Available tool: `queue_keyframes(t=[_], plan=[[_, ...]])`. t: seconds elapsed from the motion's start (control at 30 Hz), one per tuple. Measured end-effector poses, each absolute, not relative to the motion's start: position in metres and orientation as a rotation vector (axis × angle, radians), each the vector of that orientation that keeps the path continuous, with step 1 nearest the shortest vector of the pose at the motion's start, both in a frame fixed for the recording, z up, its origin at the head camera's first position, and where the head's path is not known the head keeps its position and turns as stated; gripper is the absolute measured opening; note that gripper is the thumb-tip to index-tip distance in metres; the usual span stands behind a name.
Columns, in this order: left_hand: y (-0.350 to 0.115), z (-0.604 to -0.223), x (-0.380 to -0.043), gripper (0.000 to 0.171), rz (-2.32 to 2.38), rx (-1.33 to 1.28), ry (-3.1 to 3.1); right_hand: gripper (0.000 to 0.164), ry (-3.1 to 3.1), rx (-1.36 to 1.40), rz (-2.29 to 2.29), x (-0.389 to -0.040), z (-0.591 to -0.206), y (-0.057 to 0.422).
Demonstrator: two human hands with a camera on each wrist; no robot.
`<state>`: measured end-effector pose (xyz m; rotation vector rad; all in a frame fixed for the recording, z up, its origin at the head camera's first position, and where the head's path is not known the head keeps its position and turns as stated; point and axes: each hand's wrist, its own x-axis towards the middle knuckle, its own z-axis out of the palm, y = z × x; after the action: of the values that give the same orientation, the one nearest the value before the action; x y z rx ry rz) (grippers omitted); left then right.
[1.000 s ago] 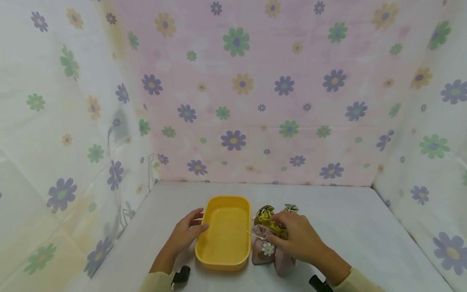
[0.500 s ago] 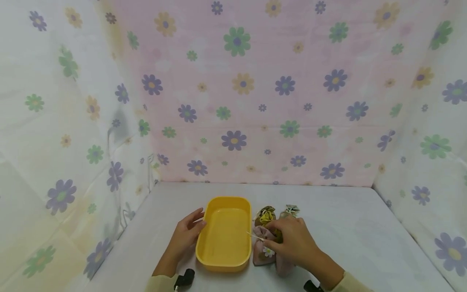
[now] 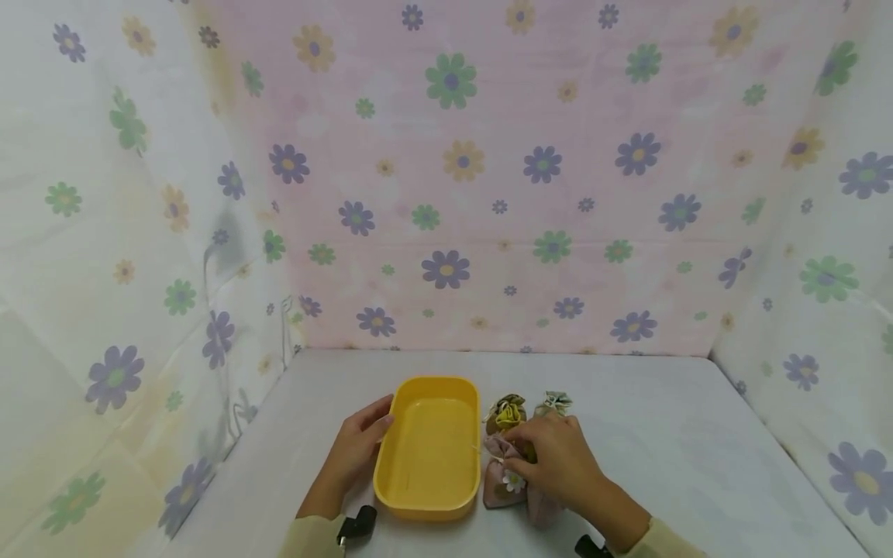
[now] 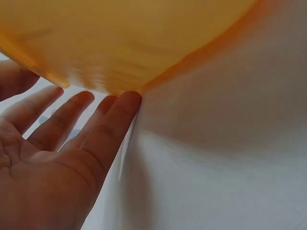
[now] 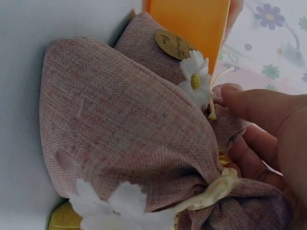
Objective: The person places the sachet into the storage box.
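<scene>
A yellow plastic tray (image 3: 427, 457) lies on the table. My left hand (image 3: 357, 442) rests at its left side, fingers nearly straight against the wall and thumb near the rim. To the tray's right, a mauve drawstring pouch (image 3: 497, 490) carries a white flower and a round tag (image 5: 172, 44). My right hand (image 3: 563, 459) pinches its gathered top (image 5: 225, 125) between thumb and fingers. A second mauve pouch (image 5: 120, 110), tied with cream cord, lies partly under that hand in the head view and fills the right wrist view.
Behind the mauve pouches are a yellow-topped pouch (image 3: 509, 415) and a pouch with a greenish patterned top (image 3: 556, 401). White tabletop (image 3: 642, 418) spreads on both sides. Flowered cloth (image 3: 446, 194) walls in the back and sides.
My right hand has moved left and down from over the pouches onto the gathered top of the flowered mauve pouch. My left thumb has drawn back toward the tray's rim.
</scene>
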<state>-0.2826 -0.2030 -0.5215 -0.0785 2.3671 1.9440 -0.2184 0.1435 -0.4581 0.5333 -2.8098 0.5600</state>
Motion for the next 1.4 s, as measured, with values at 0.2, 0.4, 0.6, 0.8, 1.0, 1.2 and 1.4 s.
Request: queue_keyframes(t=[0.2, 0.4, 0.6, 0.8, 1.0, 1.2, 1.4], plan=[[-0.205, -0.526, -0.283, 0.047, 1.983, -0.084, 2.353, 0.019, -2.782, 0.531, 0.547, -0.22, -0.461, 0.142], [-0.204, -0.527, -0.284, 0.047, 2.0, -0.105, 2.343, 0.013, -2.778, 0.516, 0.619, -0.221, -0.461, 0.142], [-0.202, -0.53, -0.284, 0.047, 2.001, -0.094, 2.362, 0.012, -2.757, 0.541, 0.698, -0.22, -0.46, 0.145], [-0.203, -0.53, -0.284, 0.048, 2.008, -0.092, 2.368, 0.012, -2.752, 0.584, 0.763, -0.221, -0.457, 0.145], [-0.204, -0.529, -0.285, 0.048, 2.002, -0.116, 2.374, 0.012, -2.716, 0.656, 0.854, -0.221, -0.452, 0.145], [-0.205, -0.531, -0.288, 0.049, 2.018, -0.129, 2.348, 0.006, -2.741, 0.692, 0.927, -0.22, -0.443, 0.145], [-0.205, -0.531, -0.288, 0.048, 2.029, -0.124, 2.336, 0.007, -2.741, 0.7, 0.971, -0.221, -0.434, 0.145]])
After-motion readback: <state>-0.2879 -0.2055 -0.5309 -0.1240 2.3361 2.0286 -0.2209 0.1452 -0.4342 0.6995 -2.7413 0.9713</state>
